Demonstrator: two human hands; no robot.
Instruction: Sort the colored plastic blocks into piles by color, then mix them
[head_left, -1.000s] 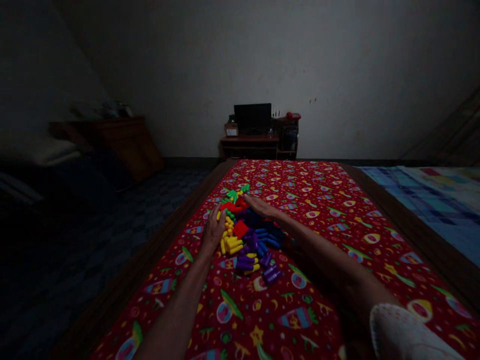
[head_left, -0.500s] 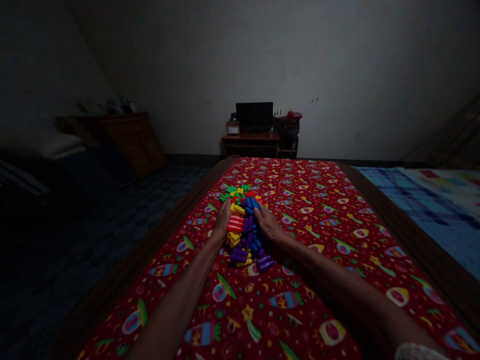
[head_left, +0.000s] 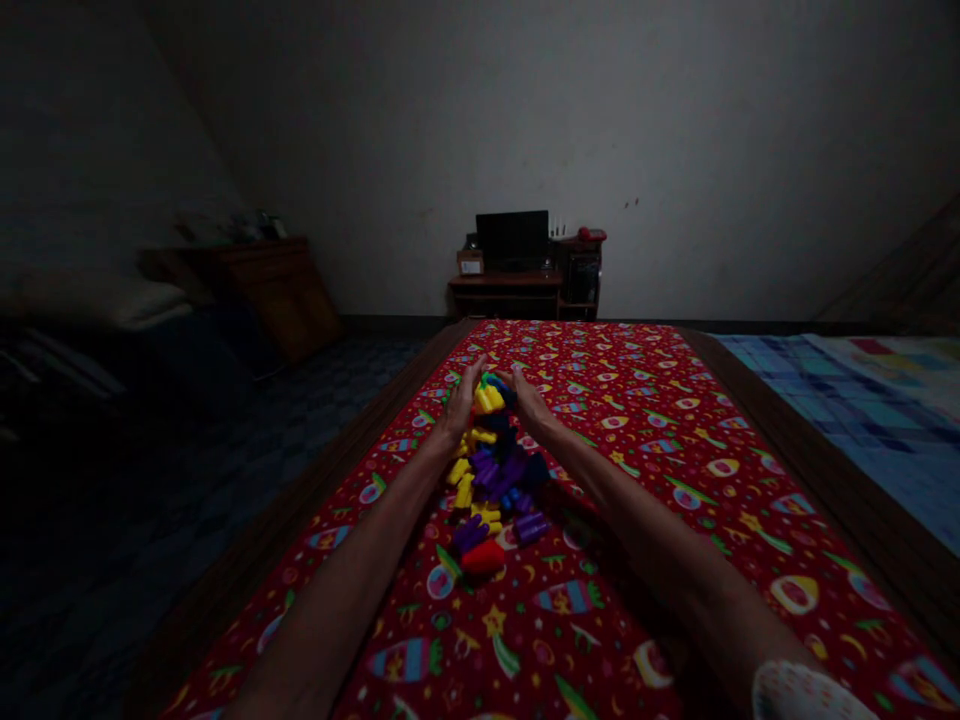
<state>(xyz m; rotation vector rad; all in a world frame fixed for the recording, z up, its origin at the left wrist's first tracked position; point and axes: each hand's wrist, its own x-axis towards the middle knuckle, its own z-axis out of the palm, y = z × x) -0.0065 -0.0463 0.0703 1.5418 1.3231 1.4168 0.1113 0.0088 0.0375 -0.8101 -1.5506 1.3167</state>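
A pile of small plastic toy pieces (head_left: 501, 472) in yellow, purple, blue, green and red lies on a red patterned cloth (head_left: 637, 580). Along the pile's left side, my left hand (head_left: 460, 408) is upright with fingers stretched forward, its palm facing the pieces. My right hand (head_left: 529, 404) mirrors it on the right side, fingers extended. Between the two hands sit yellow pieces (head_left: 489, 399), with dark blue ones beside my right fingers. Closest to me lies a red piece (head_left: 484, 558), near a purple one (head_left: 532, 527). Some pieces behind my left hand are hidden.
The cloth covers a long table with brown side edges (head_left: 795, 465). Beyond it, a monitor (head_left: 513, 240) stands on a small desk (head_left: 504, 290) by the wall. A wooden cabinet (head_left: 289, 300) is at the left, and a blue checked sheet (head_left: 810, 400) at the right.
Both hands have moved farther forward along the pile's sides. The pieces have shifted and tumbled, and a red one now lies at the near end.
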